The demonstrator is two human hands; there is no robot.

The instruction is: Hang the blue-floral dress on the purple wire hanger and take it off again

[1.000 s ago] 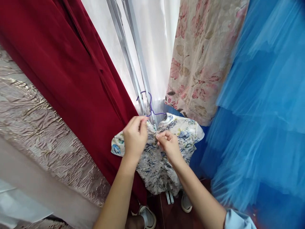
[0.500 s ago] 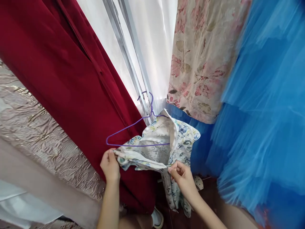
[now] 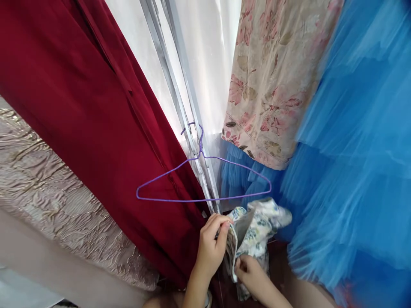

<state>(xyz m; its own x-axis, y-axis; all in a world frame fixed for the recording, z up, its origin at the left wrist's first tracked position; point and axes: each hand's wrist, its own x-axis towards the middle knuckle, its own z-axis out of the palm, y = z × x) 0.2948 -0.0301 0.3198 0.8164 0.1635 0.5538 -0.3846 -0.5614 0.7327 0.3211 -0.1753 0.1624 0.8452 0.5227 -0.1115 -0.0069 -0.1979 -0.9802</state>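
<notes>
A white garment with a blue and yellow floral print (image 3: pixel 257 231) hangs bunched between my hands, below the hanger. My left hand (image 3: pixel 213 237) pinches its edge near the top left. Lower down, my right hand (image 3: pixel 250 271) is closed on another part of the same edge. Above them, a bare purple wire hanger (image 3: pixel 205 199) hangs by its hook from a pale metal rail. The garment is apart from it, and its lower part is partly hidden behind my right hand.
Dark red fabric (image 3: pixel 105 107) hangs at the left, beside textured pinkish fabric (image 3: pixel 48 188). The metal rails (image 3: pixel 180 94) run down the middle before white cloth. A beige floral garment (image 3: pixel 266 94) and blue tulle layers (image 3: pixel 349 162) hang at the right.
The floral garment has come off the purple hanger and moved down. My left hand has moved right and down, closer to my right hand, which has also lowered.
</notes>
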